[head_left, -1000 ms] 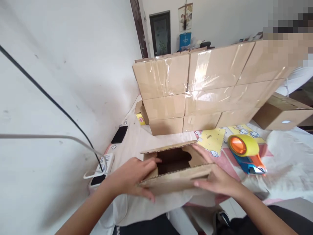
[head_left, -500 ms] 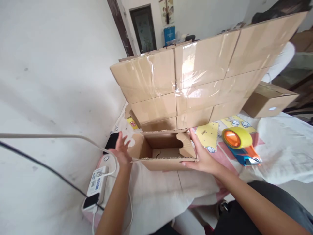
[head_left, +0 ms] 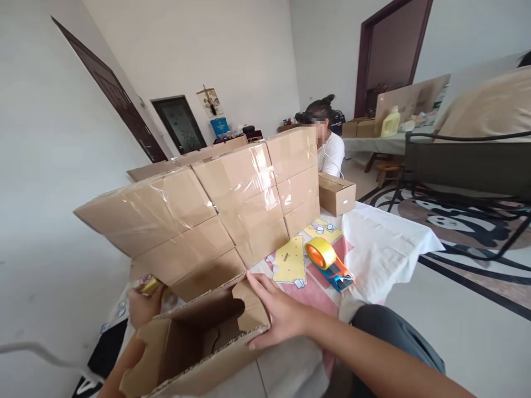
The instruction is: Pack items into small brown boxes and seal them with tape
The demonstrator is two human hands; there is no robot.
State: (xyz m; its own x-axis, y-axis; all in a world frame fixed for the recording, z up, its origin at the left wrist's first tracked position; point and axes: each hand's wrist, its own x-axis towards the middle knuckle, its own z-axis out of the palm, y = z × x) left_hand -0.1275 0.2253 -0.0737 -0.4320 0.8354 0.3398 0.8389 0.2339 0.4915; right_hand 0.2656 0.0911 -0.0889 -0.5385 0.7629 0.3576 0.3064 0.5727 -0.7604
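Yellow pack in the left hand, open box steadied by the right.
By the table's [head_left: 385, 237] left edge, the left hand [head_left: 142, 307] is closed round a small yellow pack [head_left: 149, 283], just under the taped stack [head_left: 215, 204]. The box [head_left: 186, 348] lies at the near edge, top flaps open, inside bare as far as shows. The right hand [head_left: 279, 316] clasps its right flap, fingers spread, thumb on the near rim. A tape gun [head_left: 328, 263] lies mid-table, well apart.

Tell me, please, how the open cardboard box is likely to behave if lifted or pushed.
The open cardboard box looks empty, so it is probably light and would slide easily. Its top flaps are loose and untaped, so it may flex where the right hand grips it. Corrugated walls suggest moderate stiffness.
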